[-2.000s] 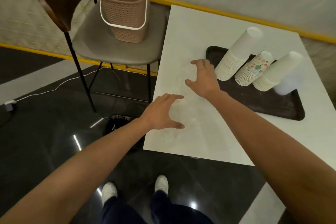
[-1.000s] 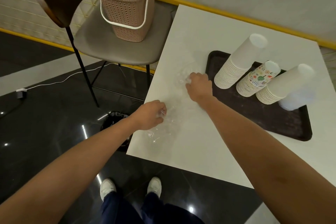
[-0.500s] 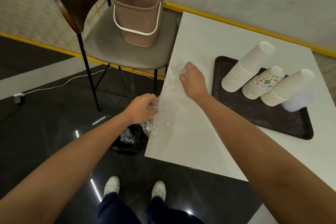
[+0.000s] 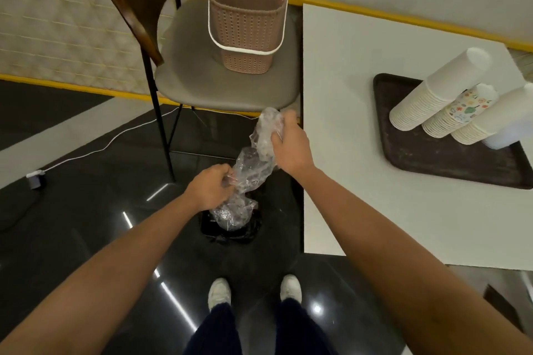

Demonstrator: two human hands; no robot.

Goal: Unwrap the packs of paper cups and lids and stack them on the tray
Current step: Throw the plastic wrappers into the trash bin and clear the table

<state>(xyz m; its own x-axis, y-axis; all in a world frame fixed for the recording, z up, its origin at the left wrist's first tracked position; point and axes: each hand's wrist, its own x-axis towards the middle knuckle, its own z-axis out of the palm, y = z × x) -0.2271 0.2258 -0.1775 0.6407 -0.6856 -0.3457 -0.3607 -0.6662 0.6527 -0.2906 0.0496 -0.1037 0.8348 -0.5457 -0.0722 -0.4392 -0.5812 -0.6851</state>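
Left hand (image 4: 209, 189) and right hand (image 4: 291, 147) — both clutching crumpled clear wrap (image 4: 253, 167) over the floor

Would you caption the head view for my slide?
Left hand and right hand hold plastic wrap over a black bag; cup stacks on the tray.

On the white table (image 4: 360, 196) lies a dark tray (image 4: 432, 161), toward its right.
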